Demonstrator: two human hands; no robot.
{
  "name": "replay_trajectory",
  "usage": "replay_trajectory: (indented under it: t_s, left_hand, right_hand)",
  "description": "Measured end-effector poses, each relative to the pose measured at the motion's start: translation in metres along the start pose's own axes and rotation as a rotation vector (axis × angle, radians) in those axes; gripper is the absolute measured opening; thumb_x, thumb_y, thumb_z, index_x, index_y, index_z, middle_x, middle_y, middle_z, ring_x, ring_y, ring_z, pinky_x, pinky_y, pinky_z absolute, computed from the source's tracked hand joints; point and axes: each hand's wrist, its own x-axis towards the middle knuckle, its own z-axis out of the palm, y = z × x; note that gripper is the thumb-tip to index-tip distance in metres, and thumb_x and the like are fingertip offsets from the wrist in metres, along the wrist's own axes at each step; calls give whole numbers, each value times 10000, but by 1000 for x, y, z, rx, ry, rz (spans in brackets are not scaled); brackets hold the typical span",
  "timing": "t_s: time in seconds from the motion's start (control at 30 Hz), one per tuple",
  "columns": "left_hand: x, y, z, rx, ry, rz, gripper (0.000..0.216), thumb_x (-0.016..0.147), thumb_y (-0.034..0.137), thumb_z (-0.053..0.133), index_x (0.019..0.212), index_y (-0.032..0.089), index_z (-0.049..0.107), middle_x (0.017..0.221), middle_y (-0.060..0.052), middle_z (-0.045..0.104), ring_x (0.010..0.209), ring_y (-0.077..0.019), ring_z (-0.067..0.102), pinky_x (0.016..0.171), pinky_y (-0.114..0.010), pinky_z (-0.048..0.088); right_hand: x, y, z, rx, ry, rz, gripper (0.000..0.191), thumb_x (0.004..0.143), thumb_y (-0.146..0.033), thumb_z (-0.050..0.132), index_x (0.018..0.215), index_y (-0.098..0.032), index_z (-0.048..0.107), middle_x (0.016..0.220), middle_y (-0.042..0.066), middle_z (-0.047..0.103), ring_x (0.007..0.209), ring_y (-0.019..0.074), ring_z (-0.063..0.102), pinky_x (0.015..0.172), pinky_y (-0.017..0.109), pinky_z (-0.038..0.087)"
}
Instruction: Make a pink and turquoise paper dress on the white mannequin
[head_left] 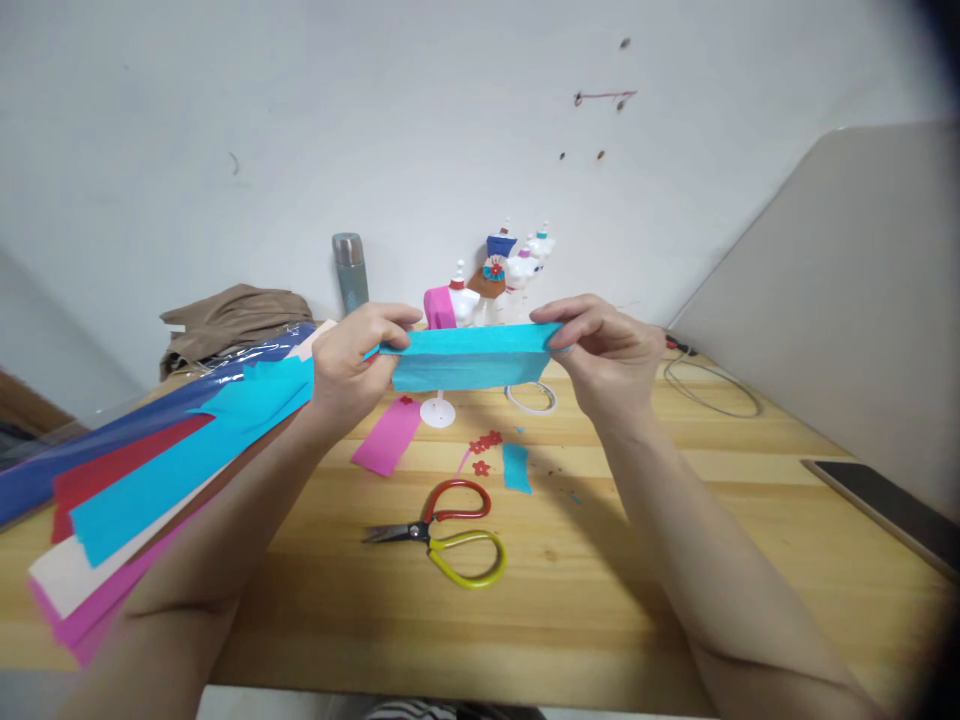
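Between my two hands a strip of blue crepe paper (472,360) is stretched out level above the table, its upper edge folded over. My left hand (360,350) pinches its left end, and my right hand (607,345) pinches the right end between thumb and fingers. Below lie scissors (442,530) with one red and one yellow handle, blades pointing left. Beyond them are small red paper flowers (484,445), a little blue paper piece (517,468) and a pink paper piece (388,436). White figures (463,298) with coloured paper parts stand behind the strip.
Coloured paper sheets (180,470) are piled at the left, near a brown cloth (232,320). A flask (350,272) stands by the wall. A roll of tape (532,398) lies behind my hands. On the right are a cable (712,395) and a phone (885,510).
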Motion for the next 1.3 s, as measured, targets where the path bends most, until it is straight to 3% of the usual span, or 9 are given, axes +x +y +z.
replay_trajectory:
  t_s: [0.17, 0.27, 0.4, 0.6, 0.8, 1.0, 1.1, 1.23, 1.3]
  left_hand:
    - [-4, -2, 2, -146, -17, -212, 215, 763, -15, 610, 781, 191, 668, 875, -1, 808, 798, -143, 758, 714, -232, 581]
    - [-2, -5, 3, -293, -5, -388, 97, 758, 96, 727, 755, 180, 678, 768, -5, 766, 713, -143, 724, 628, -225, 555]
    - [5, -5, 3, -387, -25, -523, 137, 716, 199, 811, 717, 169, 677, 681, -4, 698, 624, -125, 650, 550, -218, 501]
    - [8, -5, 1, -445, -54, -575, 108, 687, 178, 800, 698, 171, 693, 680, -2, 688, 631, -122, 624, 566, -228, 482]
    - [5, -9, 0, -477, -50, -663, 57, 657, 167, 752, 679, 188, 704, 692, -8, 698, 634, -131, 613, 562, -245, 467]
    - [4, -9, 1, -578, -71, -772, 33, 632, 181, 730, 659, 200, 729, 666, -16, 702, 569, -130, 590, 509, -253, 436]
    - [3, -12, -1, -629, -104, -792, 58, 668, 250, 726, 659, 205, 762, 600, -30, 676, 530, -143, 583, 494, -277, 438]
    - [2, -14, -3, -637, -97, -764, 274, 776, 435, 723, 641, 199, 751, 558, -43, 632, 531, -154, 580, 493, -289, 441]
    - [2, -12, -2, -592, -102, -775, 253, 756, 410, 772, 635, 191, 731, 583, -31, 644, 533, -132, 562, 491, -266, 426]
  right_hand:
    - [-1, 5, -1, 127, -33, 128, 140, 795, -200, 779, 705, -266, 696, 822, 4, 784, 759, 196, 735, 653, 344, 575]
    - [-2, 12, -4, 111, -15, 183, 129, 779, -217, 816, 743, -284, 713, 767, -4, 750, 694, 186, 704, 608, 336, 555]
    - [-2, 18, -7, 79, -6, 206, 132, 778, -235, 827, 767, -316, 724, 736, -1, 722, 648, 192, 664, 541, 344, 508]
    - [-1, 17, -10, 103, -56, 254, 123, 760, -266, 842, 759, -322, 733, 710, -1, 708, 587, 180, 625, 481, 336, 463]
    - [1, 14, -12, 66, -91, 255, 124, 734, -340, 848, 701, -327, 729, 698, 7, 725, 613, 210, 667, 503, 365, 524]
    - [1, 15, -13, 130, -71, 309, 69, 682, -262, 810, 661, -311, 766, 671, -1, 736, 584, 194, 666, 494, 345, 523]
    - [1, 17, -15, 145, -75, 300, 62, 691, -253, 801, 673, -308, 780, 681, -3, 746, 615, 202, 689, 534, 353, 545]
    - [1, 17, -18, 181, -118, 283, 39, 722, -334, 804, 695, -306, 804, 703, 12, 769, 669, 216, 719, 604, 367, 577]
    - [1, 17, -18, 202, -129, 275, 93, 741, -372, 801, 711, -286, 815, 710, 19, 777, 672, 205, 719, 621, 353, 575]
